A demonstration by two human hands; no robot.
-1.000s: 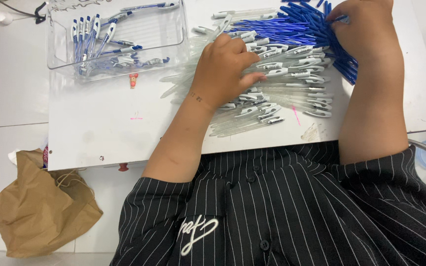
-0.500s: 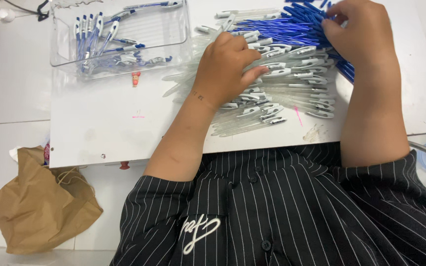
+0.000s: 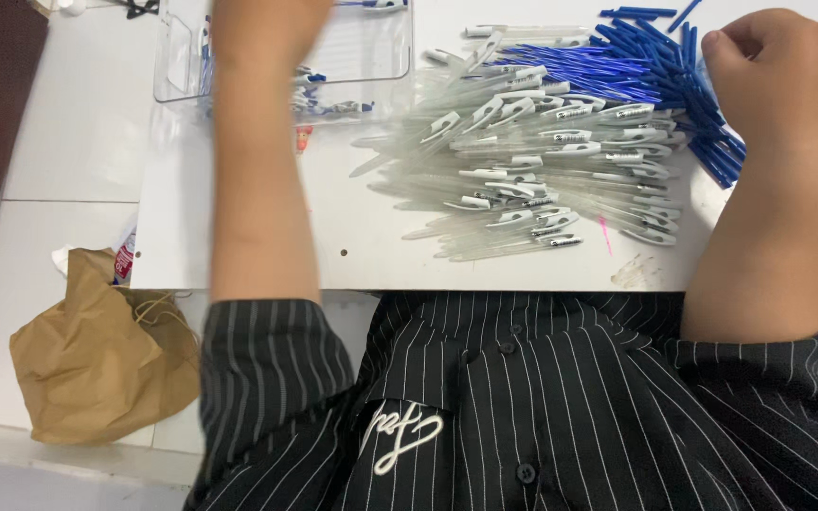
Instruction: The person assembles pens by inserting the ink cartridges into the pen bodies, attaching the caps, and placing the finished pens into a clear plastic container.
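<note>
- The left hand (image 3: 272,19) reached over the clear plastic tray (image 3: 385,57) at the far left of the white board (image 3: 239,237); it was blurred and partly cut off by the frame edge, so its opening and whatever it carried could not be told.
- Assembled pens (image 3: 333,106) with blue tips lay inside that tray, along its near wall.
- The heap of clear pen barrels (image 3: 532,180) lay just right of the tray, clips up, tips pointing back toward it.
- The blue refills (image 3: 655,76) were piled right of the tray too, beyond the barrels and touching them.
- The right hand (image 3: 773,71) rested on the refills' right edge, fingers curled into a loose fist; whether it pinched a refill could not be told.
- Judged from this, a finished pen would best be laid in parallel with those already in the tray, lowered rather than tossed.
- The forearm would do well to stay clear of the barrels, which would roll easily.
- A brown paper bag (image 3: 97,360) lay on the floor below the tray.
</note>
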